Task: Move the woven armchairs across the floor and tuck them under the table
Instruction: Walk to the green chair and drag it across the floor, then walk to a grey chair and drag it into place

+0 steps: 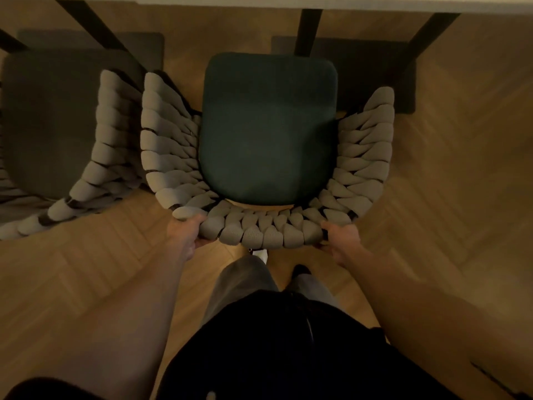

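A woven armchair (pixel 268 229) with a thick grey braided back and a dark green seat cushion (pixel 268 125) stands directly below me, seen from above. My left hand (pixel 187 235) grips the left end of its curved backrest and my right hand (pixel 341 238) grips the right end. The front of the seat points toward the white table edge (pixel 317 2) along the top of the view. A second woven armchair (pixel 95 157) with a grey-green cushion stands close on the left, its arm nearly touching the first chair's arm.
Dark table legs (pixel 308 30) slant down from the table at the top. Dark seats of other chairs (pixel 375 67) show under the table, top right and top left. Herringbone wood floor (pixel 461 168) lies open to the right. My legs and feet are just behind the chair.
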Tool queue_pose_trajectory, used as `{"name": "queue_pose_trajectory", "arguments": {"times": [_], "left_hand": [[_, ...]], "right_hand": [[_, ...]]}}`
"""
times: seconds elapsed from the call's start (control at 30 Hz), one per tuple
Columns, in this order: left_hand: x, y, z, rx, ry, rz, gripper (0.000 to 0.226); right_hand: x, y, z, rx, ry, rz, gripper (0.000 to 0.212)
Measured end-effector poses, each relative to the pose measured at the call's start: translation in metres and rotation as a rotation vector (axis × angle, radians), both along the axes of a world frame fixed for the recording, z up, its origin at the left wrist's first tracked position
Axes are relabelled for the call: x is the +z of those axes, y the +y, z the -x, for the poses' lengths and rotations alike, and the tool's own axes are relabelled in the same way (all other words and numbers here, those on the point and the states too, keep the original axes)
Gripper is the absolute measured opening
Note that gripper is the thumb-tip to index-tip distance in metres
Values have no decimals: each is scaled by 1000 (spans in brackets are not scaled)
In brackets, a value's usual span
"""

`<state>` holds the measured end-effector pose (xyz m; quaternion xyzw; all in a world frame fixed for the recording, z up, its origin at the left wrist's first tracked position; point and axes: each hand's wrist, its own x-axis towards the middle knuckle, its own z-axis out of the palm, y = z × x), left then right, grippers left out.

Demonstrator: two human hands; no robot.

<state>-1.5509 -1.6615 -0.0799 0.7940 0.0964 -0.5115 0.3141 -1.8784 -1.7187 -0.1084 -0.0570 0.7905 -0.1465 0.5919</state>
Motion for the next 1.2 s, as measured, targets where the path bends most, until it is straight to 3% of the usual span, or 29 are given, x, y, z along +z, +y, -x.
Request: {"name": "queue_pose_trajectory", "arguments": {"times": [0.2, 0.33, 0.47, 0.8, 0.97, 1.07, 1.2], "left_hand": [[-5, 1, -12, 8, 77, 6, 50], [-1, 0, -12, 13, 139, 20, 47], [-1, -1, -13, 40, 126, 11, 50], [0, 4, -9, 20, 125, 97, 48], [7, 16, -11, -19, 181, 141, 44], [14, 23, -10, -47, 102, 84, 37], [29, 32, -1, -290, -157, -3, 19]], "right_hand": [[-2, 0, -8, -8, 35, -24, 54], [-33, 5, 5, 58, 80, -14, 85], [3, -3, -9, 16, 59, -25, 57], [15, -4, -9, 13, -4, 17, 51], [40, 3, -1, 118, -55, 54, 24], [50, 16, 8, 228, -37, 61, 19], [61, 40, 15, 396, -29, 85, 13]]}}
